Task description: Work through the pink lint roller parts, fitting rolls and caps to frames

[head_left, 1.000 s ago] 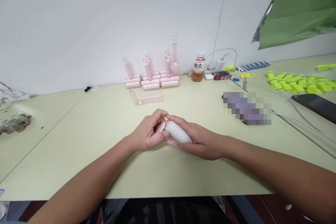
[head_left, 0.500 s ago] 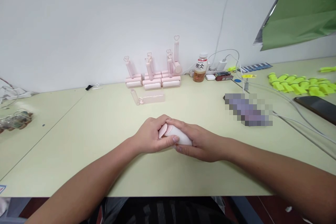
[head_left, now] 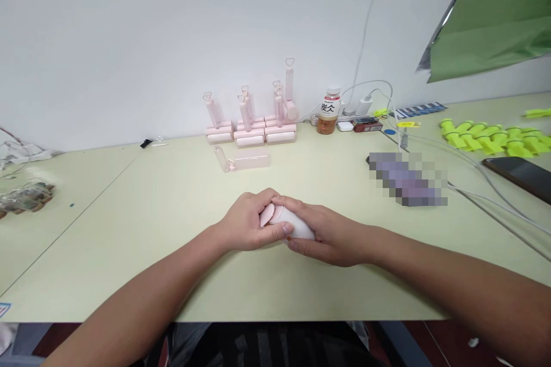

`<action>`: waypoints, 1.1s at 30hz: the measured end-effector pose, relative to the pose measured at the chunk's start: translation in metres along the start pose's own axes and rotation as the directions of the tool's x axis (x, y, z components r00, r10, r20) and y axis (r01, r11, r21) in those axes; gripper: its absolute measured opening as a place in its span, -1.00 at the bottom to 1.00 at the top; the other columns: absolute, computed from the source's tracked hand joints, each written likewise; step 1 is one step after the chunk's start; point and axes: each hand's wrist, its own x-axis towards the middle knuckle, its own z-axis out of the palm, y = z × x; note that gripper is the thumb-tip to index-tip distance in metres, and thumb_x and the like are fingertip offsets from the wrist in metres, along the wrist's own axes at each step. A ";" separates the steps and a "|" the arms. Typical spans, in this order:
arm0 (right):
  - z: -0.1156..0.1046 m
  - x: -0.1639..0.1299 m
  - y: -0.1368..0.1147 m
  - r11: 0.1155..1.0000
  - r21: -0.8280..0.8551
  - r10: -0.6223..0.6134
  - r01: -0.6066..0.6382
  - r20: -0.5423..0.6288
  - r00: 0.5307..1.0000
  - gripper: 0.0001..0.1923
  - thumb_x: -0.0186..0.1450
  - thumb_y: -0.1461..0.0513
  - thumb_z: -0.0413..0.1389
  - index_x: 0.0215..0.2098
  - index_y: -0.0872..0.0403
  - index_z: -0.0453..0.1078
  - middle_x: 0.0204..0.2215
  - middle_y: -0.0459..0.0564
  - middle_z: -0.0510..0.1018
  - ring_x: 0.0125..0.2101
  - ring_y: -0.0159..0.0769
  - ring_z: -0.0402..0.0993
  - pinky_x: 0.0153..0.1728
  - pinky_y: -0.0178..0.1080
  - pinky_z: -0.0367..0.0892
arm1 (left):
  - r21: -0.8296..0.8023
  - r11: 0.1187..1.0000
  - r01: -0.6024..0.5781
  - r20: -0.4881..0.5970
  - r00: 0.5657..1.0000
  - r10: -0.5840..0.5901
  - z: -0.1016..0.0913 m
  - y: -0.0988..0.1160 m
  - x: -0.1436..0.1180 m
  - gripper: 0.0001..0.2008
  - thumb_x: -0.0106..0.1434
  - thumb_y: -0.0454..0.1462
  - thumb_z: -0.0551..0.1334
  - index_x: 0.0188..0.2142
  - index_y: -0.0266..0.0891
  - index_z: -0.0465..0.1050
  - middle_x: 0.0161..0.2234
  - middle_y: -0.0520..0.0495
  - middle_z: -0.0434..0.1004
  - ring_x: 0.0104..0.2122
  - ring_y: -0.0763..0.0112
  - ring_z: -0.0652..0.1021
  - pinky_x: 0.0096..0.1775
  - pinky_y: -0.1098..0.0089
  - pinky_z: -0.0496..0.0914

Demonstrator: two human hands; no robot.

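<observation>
Lint roller (head_left: 297, 225): white roll with pale pink end parts, held between both hands over the middle of the bench (head_left: 129, 275), nearer its near edge than its far one; the fingers hide whether it touches the top.
Pink disc (head_left: 267, 215): at the roll's left end, tilted against the pink end piece rather than flush with it.
Left hand (head_left: 252, 225): grip clamped on the pink end, thumb laid across the white roll.
Right hand (head_left: 333, 235): grip clamped around the roll's other end, forefinger reaching to the left hand's fingers.
Pink lint rollers (head_left: 249, 139): lined along the bench's far edge, several with upright handles ending in heart-shaped loops.
Translucent tube (head_left: 221, 159), translucent cover (head_left: 253, 159): lying just in front of that row, apart from the held roll.
Row against held roll: the row looks assembled; the held one seems partway, its disc unsettled and no handle visible on it.
Drink bottle (head_left: 328, 113): upright by the far edge, right of the row.
Neon-yellow pieces (head_left: 495, 137): grouped towards the far right corner.
</observation>
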 end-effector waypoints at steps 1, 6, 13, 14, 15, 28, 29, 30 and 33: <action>0.000 0.000 0.000 1.000 -0.002 0.005 -0.005 0.002 1.000 -0.25 0.37 0.21 0.08 0.42 0.01 -0.16 0.23 0.19 0.32 0.08 -0.12 0.40 0.02 -0.08 0.35 | -0.005 1.000 0.000 0.001 1.000 0.000 0.000 0.000 0.000 -0.64 0.20 0.04 0.23 -0.27 -0.21 0.35 -0.50 0.07 0.42 -0.52 0.46 0.42 -0.47 0.45 0.25; -0.001 0.001 -0.003 0.998 -0.004 0.062 -0.062 0.041 0.997 -0.27 0.35 0.22 0.08 0.40 0.04 -0.12 0.20 0.18 0.37 0.04 -0.09 0.43 -0.02 -0.07 0.37 | -0.047 0.999 -0.009 -0.009 1.000 0.008 0.001 -0.003 0.000 -0.64 0.18 0.04 0.24 -0.32 -0.21 0.34 -0.51 0.07 0.42 -0.53 0.47 0.42 -0.48 0.45 0.24; 0.001 0.002 0.001 1.000 -0.002 0.026 -0.026 -0.010 1.000 -0.25 0.36 0.19 0.09 0.41 0.03 -0.14 0.21 0.19 0.35 0.04 -0.10 0.43 -0.02 -0.07 0.36 | -0.061 0.998 0.000 -0.055 0.998 -0.003 0.005 -0.005 -0.001 -0.66 0.19 0.00 0.26 -0.26 -0.23 0.40 -0.48 0.06 0.45 -0.51 0.47 0.43 -0.46 0.46 0.26; 0.000 0.002 0.003 0.999 -0.013 0.052 -0.052 -0.033 0.998 -0.25 0.35 0.17 0.09 0.41 0.03 -0.12 0.23 0.20 0.33 0.06 -0.08 0.42 -0.01 -0.06 0.35 | -0.066 0.998 0.006 -0.086 0.996 -0.012 0.006 -0.006 0.000 -0.65 0.21 0.00 0.25 -0.22 -0.23 0.41 -0.50 0.08 0.42 -0.53 0.48 0.41 -0.47 0.46 0.25; 0.000 0.002 0.006 0.995 -0.026 0.091 -0.093 -0.066 0.994 -0.25 0.35 0.15 0.10 0.41 0.04 -0.10 0.25 0.20 0.30 0.07 -0.05 0.40 0.00 -0.04 0.35 | -0.066 0.998 0.017 -0.135 0.991 -0.025 0.006 -0.009 0.001 -0.64 0.23 0.00 0.22 -0.17 -0.23 0.40 -0.54 0.11 0.38 -0.56 0.49 0.38 -0.49 0.46 0.24; -0.017 0.009 0.031 0.798 0.038 0.584 -0.601 -0.291 0.758 -0.21 0.27 0.10 0.12 0.41 0.02 -0.01 0.33 0.10 0.21 0.19 0.03 0.29 0.09 -0.04 0.29 | -0.246 0.878 0.411 -0.694 0.558 -0.455 -0.049 -0.122 0.026 -0.20 0.10 -0.16 0.34 0.25 -0.17 -0.02 0.25 -0.31 0.20 0.17 0.06 0.35 0.04 0.13 0.34; -0.017 0.009 0.032 0.791 0.033 0.592 -0.611 -0.299 0.749 -0.21 0.28 0.10 0.12 0.41 0.03 0.00 0.33 0.10 0.20 0.20 0.03 0.28 0.10 -0.04 0.28 | -0.283 0.868 0.409 -0.664 0.570 -0.485 -0.049 -0.129 0.027 -0.15 0.10 -0.16 0.35 0.28 -0.17 -0.07 0.26 -0.31 0.19 0.20 0.05 0.32 0.09 0.11 0.31; -0.018 0.010 0.032 0.781 0.026 0.600 -0.623 -0.305 0.740 -0.22 0.28 0.11 0.12 0.40 0.03 0.01 0.32 0.09 0.21 0.19 0.02 0.29 0.10 -0.04 0.28 | -0.306 0.859 0.411 -0.636 0.583 -0.506 -0.048 -0.134 0.028 -0.10 0.09 -0.17 0.36 0.31 -0.17 -0.11 0.26 -0.31 0.21 0.22 0.06 0.31 0.14 0.10 0.27; -0.020 0.010 0.034 0.755 0.017 0.626 -0.655 -0.316 0.713 -0.27 0.28 0.12 0.11 0.38 0.01 0.05 0.28 0.09 0.29 0.13 0.00 0.35 0.07 -0.05 0.29 | -0.322 0.845 0.427 -0.582 0.615 -0.533 -0.046 -0.145 0.034 -0.02 0.05 -0.20 0.39 0.34 -0.16 -0.16 0.21 -0.29 0.30 0.18 0.12 0.37 0.17 0.12 0.23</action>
